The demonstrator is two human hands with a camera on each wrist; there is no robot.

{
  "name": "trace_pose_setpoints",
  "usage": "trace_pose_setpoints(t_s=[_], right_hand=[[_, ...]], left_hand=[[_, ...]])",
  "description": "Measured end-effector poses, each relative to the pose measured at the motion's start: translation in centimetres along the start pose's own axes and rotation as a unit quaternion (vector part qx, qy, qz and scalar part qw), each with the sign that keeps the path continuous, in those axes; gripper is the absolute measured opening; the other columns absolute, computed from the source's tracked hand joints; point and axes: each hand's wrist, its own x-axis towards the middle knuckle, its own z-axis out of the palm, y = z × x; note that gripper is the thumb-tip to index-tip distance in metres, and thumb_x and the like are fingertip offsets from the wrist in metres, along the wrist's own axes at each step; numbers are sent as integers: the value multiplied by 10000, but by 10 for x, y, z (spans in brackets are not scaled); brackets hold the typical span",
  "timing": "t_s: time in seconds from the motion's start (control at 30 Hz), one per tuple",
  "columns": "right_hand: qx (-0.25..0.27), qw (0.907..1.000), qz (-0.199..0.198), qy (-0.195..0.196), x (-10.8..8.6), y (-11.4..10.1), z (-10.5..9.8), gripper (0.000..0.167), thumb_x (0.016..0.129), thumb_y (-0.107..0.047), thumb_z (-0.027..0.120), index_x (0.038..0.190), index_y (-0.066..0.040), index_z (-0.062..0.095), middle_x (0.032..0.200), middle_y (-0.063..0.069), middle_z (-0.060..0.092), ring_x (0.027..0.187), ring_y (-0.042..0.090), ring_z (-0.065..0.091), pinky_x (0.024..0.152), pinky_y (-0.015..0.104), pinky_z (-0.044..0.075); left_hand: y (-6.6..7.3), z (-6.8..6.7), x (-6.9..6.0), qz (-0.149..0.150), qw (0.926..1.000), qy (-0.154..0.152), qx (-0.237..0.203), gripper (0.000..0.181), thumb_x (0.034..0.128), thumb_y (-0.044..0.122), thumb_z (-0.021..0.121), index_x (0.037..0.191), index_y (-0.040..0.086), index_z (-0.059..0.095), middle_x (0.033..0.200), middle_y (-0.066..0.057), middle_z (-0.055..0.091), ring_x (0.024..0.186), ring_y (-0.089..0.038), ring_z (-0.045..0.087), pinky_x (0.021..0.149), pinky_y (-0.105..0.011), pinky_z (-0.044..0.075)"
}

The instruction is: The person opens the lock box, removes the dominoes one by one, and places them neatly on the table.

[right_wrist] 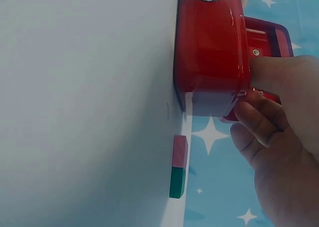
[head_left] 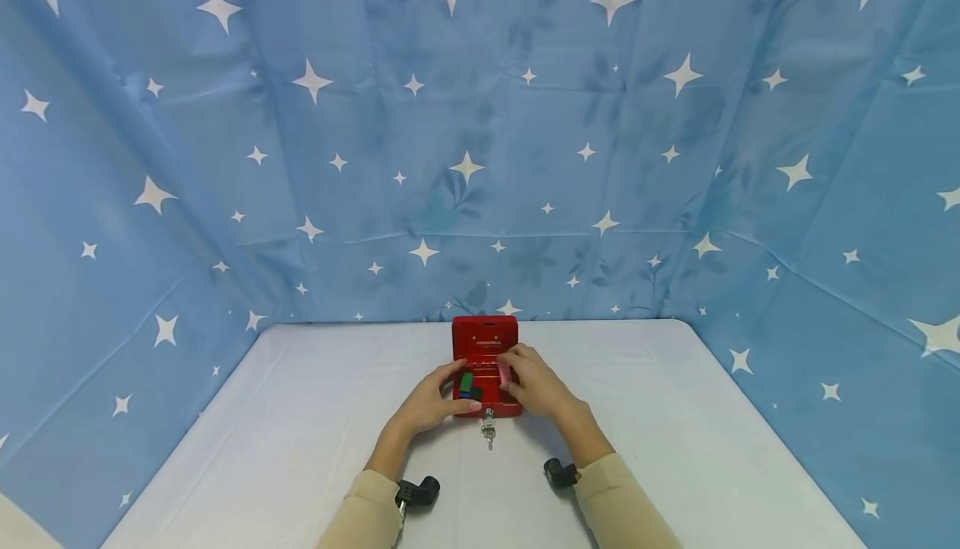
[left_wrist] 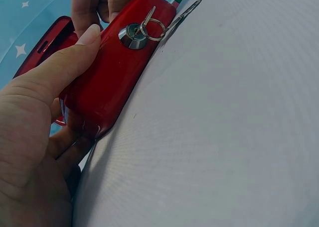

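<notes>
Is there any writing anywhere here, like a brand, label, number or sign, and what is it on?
None that I can read.
Red box: no lettering on the sides that show.
Lock and hanging key: any marking is too small to tell.
Pink block and green block beside the box: plain on the faces that show.
Blue backdrop: white stars and plant shapes, no words visible.
</notes>
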Motion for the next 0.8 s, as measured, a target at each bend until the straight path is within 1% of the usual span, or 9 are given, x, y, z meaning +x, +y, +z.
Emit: trace_pose_setpoints(t_s=[0.17,0.37,0.53,0.57,0.8], right_hand=[[-40,10000,-9,12,0,2,-1,448,931,-129,786,1348,-41,648,1290,81,615,1250,262,548,1106,470,521],[-127,9999,16,51,-1,6,-4,436,939,-142,780,1339,-40,642,1302,96,613,1272,288,550,1110,484,516],[-79,9999,80,113,-2,12,-7,423,943,-136,773,1332,-33,643,1290,97,620,1278,285,552,1121,479,508],[-70,9999,86,114,-2,13,-7,425,943,-136,773,1334,-33,642,1289,95,620,1276,282,553,1118,474,512],[31,9998,133,163,-2,15,-11,426,939,-127,775,1330,-18,646,1269,101,622,1240,277,560,1084,468,535]], left_hand=[[0,0,1,-24,10000,26,-44,909,852,415,860,1597,142,417,1649,-139,404,1517,-436,380,1215,-616,355],[1,0,-1,-59,10000,10,44,907,846,442,857,1596,171,424,1645,-129,411,1515,-424,387,1205,-611,374],[2,0,-2,-101,9999,27,43,897,847,445,855,1592,177,433,1640,-136,419,1509,-435,391,1198,-615,382],[2,0,-2,-137,9999,30,15,896,845,444,856,1591,185,434,1642,-128,418,1514,-427,387,1203,-609,378],[2,0,-2,-143,9999,29,-14,884,850,425,856,1591,192,433,1640,-132,418,1510,-436,389,1194,-615,387]])
